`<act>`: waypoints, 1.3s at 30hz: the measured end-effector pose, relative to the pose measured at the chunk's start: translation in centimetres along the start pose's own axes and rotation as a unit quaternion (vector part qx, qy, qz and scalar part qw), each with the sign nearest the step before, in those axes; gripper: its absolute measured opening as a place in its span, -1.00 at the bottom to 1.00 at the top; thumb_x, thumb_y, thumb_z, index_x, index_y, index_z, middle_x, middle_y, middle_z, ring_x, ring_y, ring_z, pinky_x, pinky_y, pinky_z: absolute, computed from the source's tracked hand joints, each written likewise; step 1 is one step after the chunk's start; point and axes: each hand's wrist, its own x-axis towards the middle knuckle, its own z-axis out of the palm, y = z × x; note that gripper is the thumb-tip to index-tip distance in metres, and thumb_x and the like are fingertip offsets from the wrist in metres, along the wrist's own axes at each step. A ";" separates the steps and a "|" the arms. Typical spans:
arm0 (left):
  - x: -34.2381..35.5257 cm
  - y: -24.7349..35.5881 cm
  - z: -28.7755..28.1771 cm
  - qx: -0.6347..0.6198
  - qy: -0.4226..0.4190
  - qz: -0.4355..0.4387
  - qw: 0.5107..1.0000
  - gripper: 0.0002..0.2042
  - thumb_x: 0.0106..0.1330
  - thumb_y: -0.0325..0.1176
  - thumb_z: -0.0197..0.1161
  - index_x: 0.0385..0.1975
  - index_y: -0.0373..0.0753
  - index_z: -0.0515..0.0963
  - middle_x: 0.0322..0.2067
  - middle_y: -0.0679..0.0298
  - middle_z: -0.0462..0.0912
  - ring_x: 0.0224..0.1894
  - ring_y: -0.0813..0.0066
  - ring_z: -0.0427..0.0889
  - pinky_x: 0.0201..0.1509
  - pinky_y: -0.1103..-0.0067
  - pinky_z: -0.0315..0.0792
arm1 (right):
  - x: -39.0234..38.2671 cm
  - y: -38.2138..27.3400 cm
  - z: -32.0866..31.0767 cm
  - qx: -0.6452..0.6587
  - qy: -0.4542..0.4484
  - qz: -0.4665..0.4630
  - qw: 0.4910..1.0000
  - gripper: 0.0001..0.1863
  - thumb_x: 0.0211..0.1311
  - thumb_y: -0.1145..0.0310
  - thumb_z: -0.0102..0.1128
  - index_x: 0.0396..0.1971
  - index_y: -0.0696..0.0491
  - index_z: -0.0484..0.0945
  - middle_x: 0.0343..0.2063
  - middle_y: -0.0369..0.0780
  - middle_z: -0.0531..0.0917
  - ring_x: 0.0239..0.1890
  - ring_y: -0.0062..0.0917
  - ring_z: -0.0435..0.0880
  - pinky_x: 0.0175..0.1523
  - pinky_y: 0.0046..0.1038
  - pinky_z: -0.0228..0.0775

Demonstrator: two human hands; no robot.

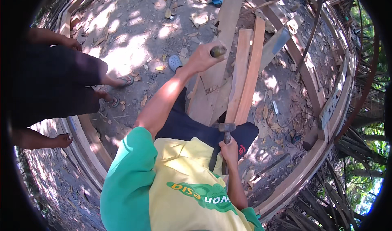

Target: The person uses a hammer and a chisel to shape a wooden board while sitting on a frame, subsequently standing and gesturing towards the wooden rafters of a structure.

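My left hand is raised out over the boards, its fingers wrapped round an olive-brown thing with a rounded end. That thing points at the view end-on, so its kind and length are hidden. Close to my lap, my right hand grips a hammer by its handle just under the metal head. The hammer head is up and the handle's lower end hangs below my fist, in front of my yellow and green shirt. Beneath my left hand lies a wide board with a notch cut in it.
Two narrower planks lie beside the wide board. A handsaw rests to their right, near a timber frame. A blue object lies beyond. At left stands another person in dark shorts and sandals. Leaves litter the ground.
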 end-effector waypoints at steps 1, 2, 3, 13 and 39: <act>-0.4 -1.2 0.5 0.002 -0.003 -0.006 1.000 -0.55 0.19 -0.18 0.44 0.04 -0.25 0.58 -0.12 0.01 0.72 -0.11 0.14 0.74 -0.03 0.37 0.55 | 0.4 -0.6 0.7 -0.031 -0.016 -0.006 0.999 -0.75 0.05 0.33 0.25 -0.42 0.23 0.50 -0.55 0.00 0.63 -0.51 -0.27 0.66 -0.30 -0.24 0.49; -1.1 -3.0 1.6 0.015 0.007 0.002 1.000 -0.47 0.18 -0.16 0.45 0.11 -0.28 0.53 -0.13 0.01 0.73 -0.08 0.20 0.73 0.00 0.37 0.55 | 0.8 -0.7 1.4 -0.053 -0.045 0.012 0.997 -0.72 0.04 0.29 0.25 -0.37 0.22 0.53 -0.49 0.07 0.66 -0.38 -0.12 0.72 -0.18 -0.19 0.50; -1.9 -4.6 2.1 0.031 0.024 0.011 0.999 -0.39 0.17 -0.13 0.46 0.18 -0.32 0.47 -0.15 0.00 0.74 -0.06 0.26 0.73 0.03 0.37 0.55 | 1.1 -1.4 2.1 -0.054 -0.053 0.010 0.997 -0.72 0.04 0.29 0.25 -0.37 0.22 0.53 -0.49 0.07 0.66 -0.38 -0.12 0.72 -0.18 -0.19 0.50; -11.6 -4.1 11.9 0.047 -0.390 -0.161 0.905 -0.26 0.09 0.05 0.44 0.25 -0.19 0.43 -0.22 -0.16 0.71 -0.09 -0.10 0.71 0.02 0.18 0.55 | 2.4 -3.7 4.2 -0.185 -0.158 -0.002 0.970 -0.58 0.06 0.23 0.27 -0.13 0.20 0.57 -0.24 0.17 0.70 -0.06 0.11 0.67 0.07 -0.01 0.48; 4.3 -3.6 10.4 -0.248 -0.210 -0.140 0.935 -0.54 0.18 0.10 0.52 -0.43 -0.18 0.51 -0.53 0.50 0.39 -0.43 0.69 0.43 -0.35 0.61 0.38 | 5.2 -3.2 3.7 -0.131 -0.175 0.003 0.976 -0.60 0.07 0.27 0.28 -0.16 0.25 0.56 -0.27 0.20 0.69 -0.08 0.12 0.67 0.03 -0.05 0.49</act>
